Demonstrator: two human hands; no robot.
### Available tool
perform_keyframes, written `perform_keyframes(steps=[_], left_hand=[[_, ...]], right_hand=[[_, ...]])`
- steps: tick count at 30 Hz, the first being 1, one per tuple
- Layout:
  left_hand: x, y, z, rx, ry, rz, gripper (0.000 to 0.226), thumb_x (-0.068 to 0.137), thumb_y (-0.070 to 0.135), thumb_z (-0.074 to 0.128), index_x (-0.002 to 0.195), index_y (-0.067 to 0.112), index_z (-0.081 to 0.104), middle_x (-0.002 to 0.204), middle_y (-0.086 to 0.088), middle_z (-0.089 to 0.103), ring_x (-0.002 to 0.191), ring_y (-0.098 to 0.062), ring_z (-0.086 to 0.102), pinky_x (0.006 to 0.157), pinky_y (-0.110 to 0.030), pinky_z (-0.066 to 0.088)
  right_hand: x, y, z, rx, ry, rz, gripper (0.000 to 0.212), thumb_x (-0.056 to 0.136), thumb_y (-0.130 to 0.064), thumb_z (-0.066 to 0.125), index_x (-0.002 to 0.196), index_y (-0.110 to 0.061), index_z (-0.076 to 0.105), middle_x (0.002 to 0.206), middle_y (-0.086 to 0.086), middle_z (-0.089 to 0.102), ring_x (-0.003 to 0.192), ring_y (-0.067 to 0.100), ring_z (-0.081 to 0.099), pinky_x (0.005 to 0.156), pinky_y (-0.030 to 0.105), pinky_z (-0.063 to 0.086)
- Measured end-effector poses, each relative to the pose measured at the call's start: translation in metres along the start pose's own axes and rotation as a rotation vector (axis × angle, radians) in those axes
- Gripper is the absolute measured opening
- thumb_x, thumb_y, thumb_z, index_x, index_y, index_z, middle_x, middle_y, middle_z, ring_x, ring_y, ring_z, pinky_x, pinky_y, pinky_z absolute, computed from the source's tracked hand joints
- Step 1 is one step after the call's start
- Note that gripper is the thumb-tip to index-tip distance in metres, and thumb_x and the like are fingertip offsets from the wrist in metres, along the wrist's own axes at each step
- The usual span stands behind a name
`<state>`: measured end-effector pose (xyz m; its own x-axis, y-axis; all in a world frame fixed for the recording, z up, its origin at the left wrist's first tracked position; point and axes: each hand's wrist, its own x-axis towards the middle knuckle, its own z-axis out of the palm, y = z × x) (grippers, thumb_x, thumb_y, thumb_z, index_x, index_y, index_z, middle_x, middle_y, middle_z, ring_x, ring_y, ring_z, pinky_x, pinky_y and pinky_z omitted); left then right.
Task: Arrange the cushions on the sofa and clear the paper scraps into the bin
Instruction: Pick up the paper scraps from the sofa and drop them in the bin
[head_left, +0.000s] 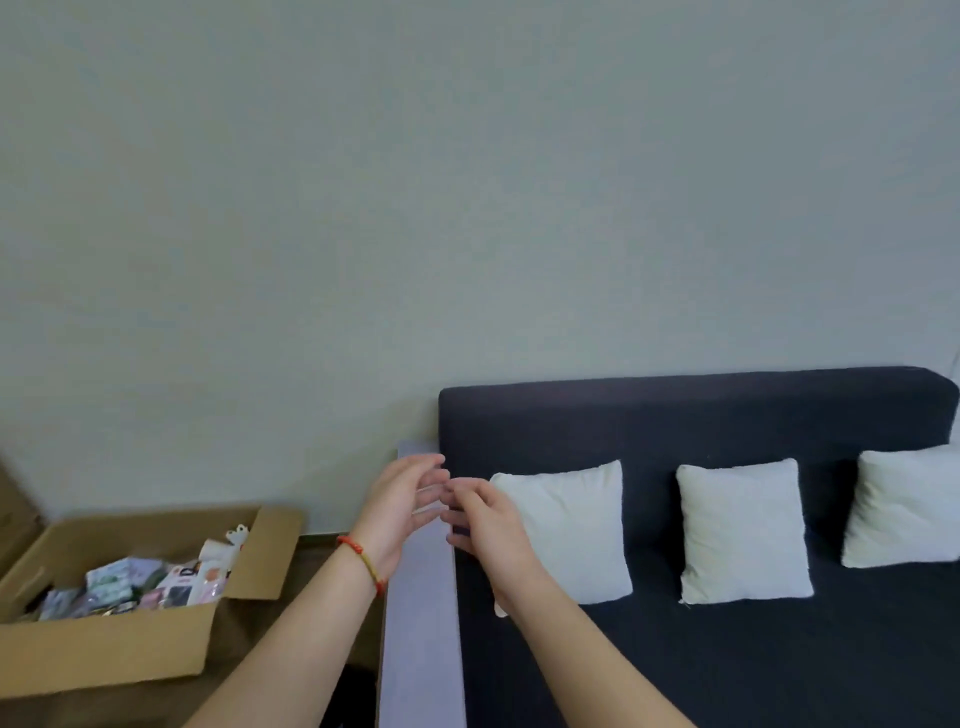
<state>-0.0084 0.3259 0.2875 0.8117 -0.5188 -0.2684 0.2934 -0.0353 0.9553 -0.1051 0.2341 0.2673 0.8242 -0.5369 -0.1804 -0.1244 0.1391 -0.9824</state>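
Observation:
Three white cushions stand upright in a row against the back of the dark sofa (675, 415): the left cushion (571, 535), the middle cushion (743, 530) and the right cushion (904, 506), which the frame edge cuts off. My left hand (400, 506) and my right hand (485, 525) meet above the grey armrest (421, 623), fingertips touching. My left hand is loosely cupped, with its palm facing right. My right hand's fingers reach into it, and I cannot tell whether anything lies between them. My right forearm covers the left cushion's lower left part. I see no paper scraps or bin.
An open cardboard box (104, 649) with several small packets inside sits on the floor left of the sofa. Another cardboard flap (15, 514) shows at the far left edge. A plain pale wall (467, 208) fills the upper view.

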Motion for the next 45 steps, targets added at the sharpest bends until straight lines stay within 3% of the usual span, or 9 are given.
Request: perform_keyframes(steps=[3, 8, 13, 18, 24, 30, 33, 38, 45], left_hand=[[-0.047, 0.025, 0.038, 0.093, 0.016, 0.084, 0.025, 0.106, 0.033, 0.059, 0.123, 0.018, 0.071, 0.118, -0.004, 0.075, 0.114, -0.020, 0.070, 0.101, -0.041, 0.056], [-0.110, 0.044, 0.093, 0.171, -0.027, 0.198, 0.020, 0.103, 0.034, 0.063, 0.112, 0.023, 0.076, 0.110, 0.002, 0.080, 0.107, -0.016, 0.075, 0.092, -0.037, 0.059], [-0.160, 0.037, 0.136, 0.184, -0.076, 0.200, 0.018, 0.104, 0.029, 0.064, 0.110, 0.020, 0.078, 0.108, -0.002, 0.081, 0.106, -0.021, 0.076, 0.083, -0.033, 0.060], [-0.197, 0.026, 0.162, 0.160, -0.134, 0.212, 0.019, 0.105, 0.023, 0.061, 0.110, 0.016, 0.078, 0.106, -0.006, 0.081, 0.107, -0.028, 0.075, 0.090, -0.043, 0.061], [-0.211, 0.017, 0.184, 0.167, -0.204, 0.217, 0.021, 0.107, 0.018, 0.057, 0.109, 0.014, 0.078, 0.106, -0.010, 0.081, 0.110, -0.035, 0.073, 0.098, -0.055, 0.057], [-0.219, 0.004, 0.223, 0.170, -0.290, 0.242, 0.021, 0.107, 0.020, 0.057, 0.109, 0.016, 0.078, 0.108, -0.009, 0.080, 0.108, -0.030, 0.074, 0.090, -0.047, 0.058], [-0.233, -0.012, 0.258, 0.159, -0.361, 0.225, 0.021, 0.107, 0.019, 0.058, 0.111, 0.013, 0.077, 0.109, -0.010, 0.079, 0.107, -0.029, 0.074, 0.088, -0.045, 0.058], [-0.237, -0.035, 0.330, 0.224, -0.429, 0.186, 0.021, 0.108, 0.019, 0.056, 0.113, 0.015, 0.076, 0.107, -0.005, 0.080, 0.107, -0.026, 0.075, 0.088, -0.044, 0.060], [-0.222, -0.067, 0.459, 0.250, -0.413, 0.165, 0.019, 0.107, 0.020, 0.057, 0.113, 0.016, 0.075, 0.109, -0.005, 0.080, 0.109, -0.027, 0.074, 0.092, -0.044, 0.060]], right_hand=[[-0.041, -0.029, -0.050, -0.054, 0.035, -0.091, 0.020, 0.106, -0.031, 0.055, 0.120, -0.028, 0.069, 0.115, -0.006, 0.073, 0.110, 0.010, 0.069, 0.093, 0.032, 0.059], [-0.095, -0.071, -0.140, -0.153, 0.082, -0.200, 0.017, 0.105, -0.030, 0.057, 0.114, -0.029, 0.071, 0.112, -0.008, 0.075, 0.107, 0.008, 0.069, 0.096, 0.036, 0.058], [-0.145, -0.086, -0.206, -0.185, 0.162, -0.234, 0.018, 0.104, -0.033, 0.057, 0.112, -0.030, 0.073, 0.108, -0.011, 0.077, 0.102, 0.003, 0.070, 0.093, 0.035, 0.059], [-0.191, -0.087, -0.243, -0.195, 0.213, -0.250, 0.019, 0.103, -0.035, 0.056, 0.109, -0.032, 0.074, 0.104, -0.015, 0.076, 0.099, 0.002, 0.070, 0.090, 0.032, 0.058], [-0.240, -0.081, -0.266, -0.177, 0.308, -0.220, 0.020, 0.102, -0.035, 0.056, 0.107, -0.030, 0.074, 0.107, -0.010, 0.076, 0.100, 0.005, 0.071, 0.091, 0.032, 0.058], [-0.274, -0.071, -0.291, -0.167, 0.371, -0.198, 0.020, 0.104, -0.029, 0.053, 0.110, -0.024, 0.072, 0.106, -0.012, 0.075, 0.099, 0.005, 0.070, 0.083, 0.023, 0.056], [-0.284, -0.063, -0.319, -0.186, 0.418, -0.197, 0.022, 0.104, -0.030, 0.053, 0.113, -0.025, 0.073, 0.110, -0.011, 0.075, 0.104, 0.007, 0.069, 0.087, 0.026, 0.056], [-0.294, -0.052, -0.395, -0.156, 0.515, -0.199, 0.021, 0.104, -0.030, 0.054, 0.111, -0.026, 0.073, 0.111, -0.006, 0.075, 0.101, 0.006, 0.070, 0.091, 0.035, 0.058], [-0.289, -0.033, -0.533, -0.138, 0.545, -0.158, 0.020, 0.102, -0.029, 0.056, 0.116, -0.030, 0.071, 0.112, -0.007, 0.075, 0.102, 0.004, 0.070, 0.093, 0.035, 0.059]])
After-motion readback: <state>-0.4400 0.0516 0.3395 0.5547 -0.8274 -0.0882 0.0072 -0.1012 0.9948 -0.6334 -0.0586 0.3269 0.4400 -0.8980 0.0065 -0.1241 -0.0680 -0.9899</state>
